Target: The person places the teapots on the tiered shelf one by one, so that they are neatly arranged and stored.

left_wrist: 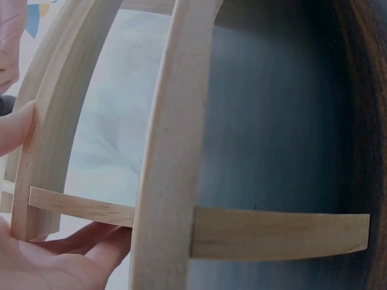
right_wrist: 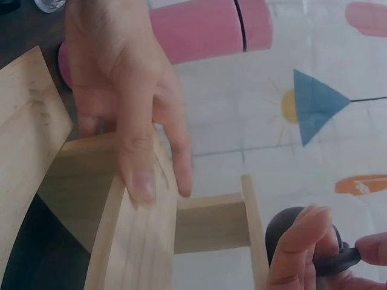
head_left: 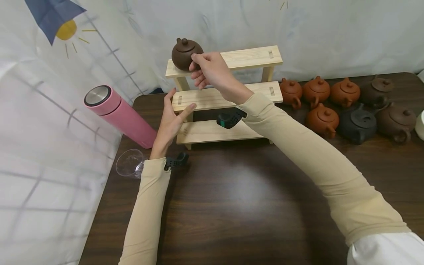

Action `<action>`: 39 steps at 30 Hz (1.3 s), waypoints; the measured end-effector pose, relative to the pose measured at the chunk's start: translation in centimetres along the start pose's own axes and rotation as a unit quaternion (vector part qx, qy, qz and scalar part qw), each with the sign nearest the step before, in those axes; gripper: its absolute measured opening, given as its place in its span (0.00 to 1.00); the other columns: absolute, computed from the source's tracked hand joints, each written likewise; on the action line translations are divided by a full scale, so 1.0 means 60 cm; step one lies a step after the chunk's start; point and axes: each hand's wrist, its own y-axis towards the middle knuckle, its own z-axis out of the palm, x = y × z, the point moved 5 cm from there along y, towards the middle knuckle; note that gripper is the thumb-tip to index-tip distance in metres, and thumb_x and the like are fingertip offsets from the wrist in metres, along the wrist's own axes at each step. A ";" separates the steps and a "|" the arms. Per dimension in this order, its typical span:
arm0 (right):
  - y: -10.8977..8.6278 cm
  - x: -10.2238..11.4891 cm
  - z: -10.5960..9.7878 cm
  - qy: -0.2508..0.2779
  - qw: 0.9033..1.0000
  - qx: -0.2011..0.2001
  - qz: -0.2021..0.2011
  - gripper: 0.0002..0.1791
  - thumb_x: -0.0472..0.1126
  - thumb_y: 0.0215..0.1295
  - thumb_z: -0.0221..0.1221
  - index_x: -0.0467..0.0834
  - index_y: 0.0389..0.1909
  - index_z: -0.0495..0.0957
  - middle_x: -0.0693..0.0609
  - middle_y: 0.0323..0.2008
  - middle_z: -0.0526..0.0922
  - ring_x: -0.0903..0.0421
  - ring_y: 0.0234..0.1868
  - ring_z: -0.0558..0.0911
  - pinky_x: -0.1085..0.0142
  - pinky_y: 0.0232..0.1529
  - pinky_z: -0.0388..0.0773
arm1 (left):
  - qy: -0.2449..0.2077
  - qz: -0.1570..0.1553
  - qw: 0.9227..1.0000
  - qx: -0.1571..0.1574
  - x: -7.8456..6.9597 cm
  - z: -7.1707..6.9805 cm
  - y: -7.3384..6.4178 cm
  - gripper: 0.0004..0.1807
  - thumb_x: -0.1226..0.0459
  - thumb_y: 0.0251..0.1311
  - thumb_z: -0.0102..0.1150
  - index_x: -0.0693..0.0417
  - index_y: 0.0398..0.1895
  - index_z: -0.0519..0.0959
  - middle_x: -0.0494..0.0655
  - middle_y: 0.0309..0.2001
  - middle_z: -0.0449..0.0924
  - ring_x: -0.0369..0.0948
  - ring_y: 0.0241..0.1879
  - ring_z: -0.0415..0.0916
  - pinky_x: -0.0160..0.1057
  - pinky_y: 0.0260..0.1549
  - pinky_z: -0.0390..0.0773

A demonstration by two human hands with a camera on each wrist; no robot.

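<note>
A dark brown teapot (head_left: 184,55) stands upright at the left end of the top tier of a stepped wooden shelf rack (head_left: 245,95). My right hand (head_left: 215,73) pinches the teapot's handle between thumb and fingers; in the right wrist view the dark handle (right_wrist: 338,263) shows between them. At the left end of the middle tier, my left hand (head_left: 169,123) grips the board, the thumb on its front part and the fingers around the end. The left wrist view shows the thumb (left_wrist: 15,130) against the wood.
At the right stand several teapots: orange-brown ones (head_left: 316,90), a black one (head_left: 357,123) and dark brown ones (head_left: 396,119). A pink thermos (head_left: 122,119) and a clear glass cup (head_left: 129,163) are at the left table edge. A white curtain hangs behind.
</note>
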 end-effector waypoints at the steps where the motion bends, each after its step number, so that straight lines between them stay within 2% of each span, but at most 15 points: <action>1: 0.000 -0.001 0.002 -0.007 1.000 0.000 -0.003 0.21 0.44 0.86 0.46 0.31 0.41 0.79 0.47 0.25 0.80 0.57 0.20 0.78 0.67 0.29 0.79 | -0.003 0.000 1.000 0.000 0.000 0.000 0.000 0.53 0.58 0.69 0.67 0.50 0.84 0.40 0.57 0.77 0.57 0.44 0.72 0.61 0.42 0.71 0.60; 3: -0.001 -0.001 0.007 -0.017 1.000 0.001 -0.005 0.22 0.45 0.85 0.48 0.30 0.43 0.80 0.46 0.27 0.82 0.57 0.21 0.79 0.67 0.29 0.79 | -0.012 0.000 1.000 0.001 0.001 0.001 0.000 0.53 0.59 0.69 0.67 0.51 0.84 0.40 0.57 0.75 0.59 0.44 0.69 0.66 0.41 0.69 0.63; 8: -0.001 -0.001 0.021 -0.029 0.999 0.015 -0.013 0.23 0.47 0.84 0.51 0.29 0.49 0.83 0.45 0.28 0.86 0.55 0.21 0.82 0.65 0.30 0.81 | -0.001 -0.007 1.000 0.002 0.000 -0.001 -0.001 0.53 0.57 0.69 0.67 0.49 0.85 0.40 0.57 0.75 0.59 0.45 0.69 0.66 0.43 0.69 0.63; 12: 0.001 -0.002 0.030 -0.016 0.999 0.021 -0.020 0.24 0.47 0.83 0.52 0.28 0.50 0.83 0.41 0.30 0.88 0.52 0.21 0.83 0.63 0.30 0.83 | 0.019 -0.013 1.000 -0.002 -0.001 -0.004 -0.002 0.53 0.55 0.68 0.68 0.48 0.85 0.41 0.55 0.80 0.51 0.44 0.76 0.55 0.46 0.74 0.55; 16: 0.005 -0.006 0.041 0.027 0.999 0.028 -0.012 0.23 0.47 0.83 0.53 0.28 0.52 0.82 0.36 0.35 0.88 0.53 0.23 0.85 0.61 0.34 0.84 | 0.039 -0.020 0.999 -0.007 0.000 -0.009 -0.002 0.54 0.53 0.67 0.68 0.46 0.85 0.42 0.52 0.84 0.40 0.43 0.81 0.40 0.50 0.77 0.46; 22: 0.006 -0.013 0.050 0.055 0.998 0.032 -0.026 0.22 0.45 0.84 0.51 0.29 0.58 0.80 0.41 0.34 0.88 0.50 0.29 0.89 0.61 0.36 0.85 | 0.046 -0.024 0.999 -0.003 0.002 -0.011 0.001 0.54 0.52 0.67 0.68 0.46 0.85 0.41 0.48 0.85 0.36 0.43 0.82 0.35 0.53 0.78 0.42; 27: -0.001 -0.019 0.050 0.058 0.996 0.054 -0.032 0.23 0.46 0.84 0.51 0.31 0.64 0.76 0.39 0.41 0.88 0.48 0.32 0.89 0.59 0.39 0.85 | 0.049 -0.021 0.999 0.001 0.003 -0.009 0.001 0.54 0.52 0.68 0.67 0.46 0.85 0.41 0.48 0.85 0.36 0.43 0.82 0.35 0.54 0.78 0.42; 33: -0.040 -0.028 0.035 0.036 0.996 0.079 -0.021 0.24 0.47 0.84 0.49 0.41 0.74 0.66 0.38 0.52 0.85 0.45 0.35 0.89 0.55 0.42 0.85 | 0.051 -0.009 0.999 -0.001 0.003 -0.009 0.000 0.52 0.53 0.69 0.67 0.47 0.85 0.42 0.52 0.84 0.40 0.43 0.81 0.39 0.53 0.77 0.45; 39: -0.115 -0.016 0.023 -0.006 0.995 0.096 -0.037 0.19 0.41 0.83 0.51 0.40 0.69 0.69 0.39 0.46 0.84 0.44 0.32 0.86 0.59 0.34 0.82 | 0.038 -0.004 0.999 -0.009 0.003 -0.014 0.001 0.52 0.55 0.68 0.67 0.50 0.84 0.43 0.56 0.81 0.50 0.44 0.77 0.52 0.47 0.75 0.53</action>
